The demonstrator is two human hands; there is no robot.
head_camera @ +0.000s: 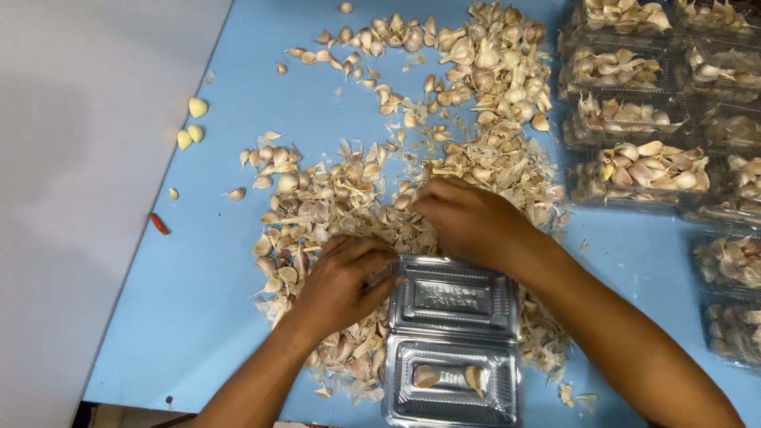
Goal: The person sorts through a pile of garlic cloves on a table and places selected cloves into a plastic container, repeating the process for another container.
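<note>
A large heap of garlic cloves and papery skins [444, 150] covers the blue table [198, 293]. My left hand [342, 281] rests palm down on the cloves at the heap's near edge, fingers curled over some of them. My right hand [468, 218] lies on the heap just beyond an open clear plastic clamshell box [452, 345]. The box's near half holds two garlic cloves [448, 376]; its lid half is bare. What either hand holds under its fingers is hidden.
Several clear boxes filled with garlic cloves [642, 166] are stacked along the right side. Three peeled yellowish cloves [193, 123] lie at the table's left edge, with a small red piece [160, 224] nearby. Grey floor lies to the left.
</note>
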